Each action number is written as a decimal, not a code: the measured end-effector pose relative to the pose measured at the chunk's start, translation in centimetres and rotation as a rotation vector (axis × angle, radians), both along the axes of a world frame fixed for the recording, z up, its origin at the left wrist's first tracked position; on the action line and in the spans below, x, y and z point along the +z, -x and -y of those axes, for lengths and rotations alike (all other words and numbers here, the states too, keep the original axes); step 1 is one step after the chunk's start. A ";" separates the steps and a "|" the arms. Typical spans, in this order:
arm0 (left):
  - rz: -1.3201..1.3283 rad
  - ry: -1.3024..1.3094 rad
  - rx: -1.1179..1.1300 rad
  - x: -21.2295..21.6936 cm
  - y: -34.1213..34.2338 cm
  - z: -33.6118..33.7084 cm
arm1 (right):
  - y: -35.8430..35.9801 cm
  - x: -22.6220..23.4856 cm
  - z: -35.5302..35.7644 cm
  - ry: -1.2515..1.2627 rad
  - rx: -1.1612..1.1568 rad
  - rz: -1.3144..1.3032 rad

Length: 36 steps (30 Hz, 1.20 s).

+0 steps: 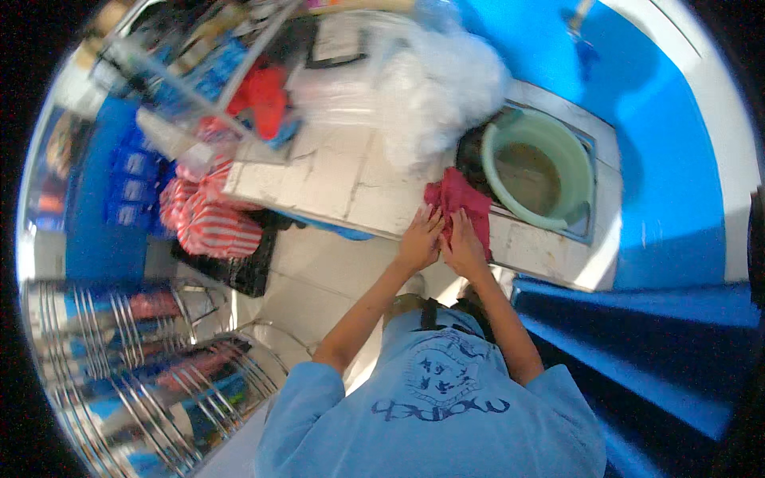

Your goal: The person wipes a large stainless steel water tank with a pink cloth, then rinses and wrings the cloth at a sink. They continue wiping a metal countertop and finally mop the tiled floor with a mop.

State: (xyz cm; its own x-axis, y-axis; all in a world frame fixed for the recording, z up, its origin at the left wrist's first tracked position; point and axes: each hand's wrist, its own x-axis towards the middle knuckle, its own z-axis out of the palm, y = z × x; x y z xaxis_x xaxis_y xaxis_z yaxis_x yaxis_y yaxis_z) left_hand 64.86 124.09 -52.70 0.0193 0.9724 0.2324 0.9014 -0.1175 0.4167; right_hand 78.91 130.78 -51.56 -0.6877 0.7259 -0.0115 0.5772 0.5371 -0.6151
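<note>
The red cloth (pixel 458 203) lies on the bench (pixel 335 179) edge, just beside the green bucket (pixel 538 167). The left hand (pixel 420 239) and right hand (pixel 464 247) press on the cloth, grip flat and open. Rubbing might push it off the edge or tip the bucket's murky water. The cloth's underside is hidden.

A single head-worn fisheye view looks steeply down from above the person's shoulders. The bench (pixel 335 179) lies near, toward twelve o'clock. Edges bend at the rim.
</note>
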 end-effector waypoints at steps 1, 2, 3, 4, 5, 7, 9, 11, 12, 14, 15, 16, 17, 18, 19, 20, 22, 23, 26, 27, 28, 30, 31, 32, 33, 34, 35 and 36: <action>-0.013 0.026 -0.076 0.1 -0.8 -0.6 | -1.8 0.2 0.1 -0.010 -0.042 0.025; -0.023 0.052 -0.151 0.1 -2.1 -1.1 | -3.4 0.2 0.5 -0.009 -0.088 0.064; -0.024 0.073 -0.218 0.1 -3.7 -1.7 | -5.1 0.2 1.0 0.005 -0.137 0.112; -0.029 0.093 -0.284 0.2 -5.2 -2.4 | -6.8 0.2 1.5 0.009 -0.215 0.130; -0.040 0.110 -0.350 0.3 -6.9 -3.2 | -8.6 0.4 1.6 -0.023 -0.258 0.132; -0.003 0.104 -0.449 0.3 -10.5 -5.2 | -11.8 0.6 1.3 -0.046 -0.343 0.159; 0.033 0.138 -0.537 0.2 -13.6 -7.0 | -14.4 0.8 0.4 -0.042 -0.441 0.193; 0.073 0.178 -0.613 0.0 -16.3 -8.7 | -16.7 1.0 -0.9 -0.085 -0.493 0.229; 0.036 0.219 -0.667 -0.2 -17.3 -9.4 | -17.9 1.0 -1.1 -0.098 -0.510 0.247; -0.021 0.230 -0.755 -0.5 -19.5 -10.3 | -20.4 1.1 -1.4 -0.079 -0.540 0.233; 0.050 0.268 -0.784 -0.6 -20.8 -10.6 | -21.8 1.2 -1.5 -0.125 -0.543 0.218; 0.126 0.293 -0.801 -0.5 -22.2 -10.3 | -22.8 1.0 -1.4 0.011 -0.748 0.250; 0.199 0.366 -0.815 -0.4 -23.7 -10.2 | -24.6 1.3 -1.2 0.003 -0.731 0.267; 0.196 0.299 -0.791 -0.3 -25.1 -10.4 | -27.0 1.8 -1.2 -0.007 -0.715 0.284; 0.187 0.275 -0.769 0.1 -26.5 -10.8 | -29.1 2.3 -1.7 -0.009 -0.715 0.292; 0.137 0.279 -0.742 0.4 -27.6 -11.3 | -30.9 2.7 -2.6 0.021 -0.734 0.243; -0.068 0.335 -0.655 1.3 -29.4 -12.4 | -33.8 3.9 -4.0 0.109 -0.799 0.145; -0.193 0.335 -0.599 1.8 -30.1 -13.1 | -34.4 4.3 -4.9 0.176 -0.773 0.098; -0.227 0.293 -0.494 2.8 -30.2 -15.0 | -33.7 4.8 -7.4 0.588 -0.711 -0.165; -0.206 0.243 -0.509 2.9 -29.9 -15.5 | -32.6 4.5 -8.2 0.465 -0.638 -0.070; -0.185 0.192 -0.520 2.9 -29.4 -16.0 | -31.4 4.2 -8.8 0.339 -0.559 0.021; -0.179 0.120 -0.513 2.7 -28.3 -16.3 | -29.5 3.5 -9.6 0.150 -0.406 0.148; -0.192 0.153 -0.503 2.5 -27.5 -16.2 | -28.8 3.1 -10.0 0.190 -0.354 0.148; -0.208 0.198 -0.496 2.4 -26.6 -16.0 | -28.0 2.7 -10.3 0.238 -0.298 0.160; -0.216 0.238 -0.491 2.3 -25.6 -15.5 | -27.2 2.4 -10.5 0.274 -0.258 0.159; -0.184 0.285 -0.459 2.4 -24.4 -14.6 | -26.4 2.1 -10.3 0.278 -0.165 0.107; -0.145 0.325 -0.429 2.6 -22.9 -13.5 | -25.4 1.8 -10.0 0.270 -0.088 0.042; -0.107 0.358 -0.399 2.8 -21.1 -12.6 | -24.1 1.5 -9.7 0.254 -0.008 -0.034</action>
